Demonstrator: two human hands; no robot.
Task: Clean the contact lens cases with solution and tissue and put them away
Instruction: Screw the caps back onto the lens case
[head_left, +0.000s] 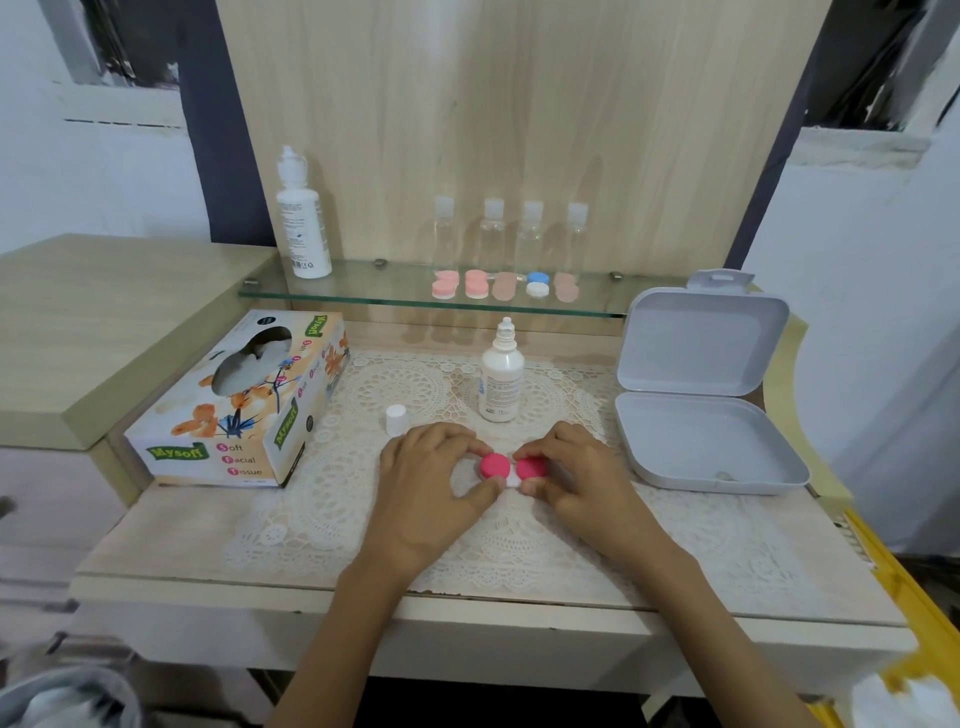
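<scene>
A contact lens case (511, 470) with two bright pink caps and a white body lies on the lace mat at the table's middle. My left hand (426, 483) pinches the left cap between thumb and fingers. My right hand (576, 478) pinches the right cap the same way. A small uncapped solution bottle (500, 376) stands just behind the case, and its white cap (396, 420) sits to the left. A tissue box (239, 405) lies at the left. An open grey storage box (701, 415) stands at the right.
A glass shelf (363, 291) at the back carries a tall white solution bottle (303, 218), several clear bottles (511, 234) and several lens cases (501, 285) in pink, beige and blue-white. A yellow object (904, 597) lies along the table's right edge.
</scene>
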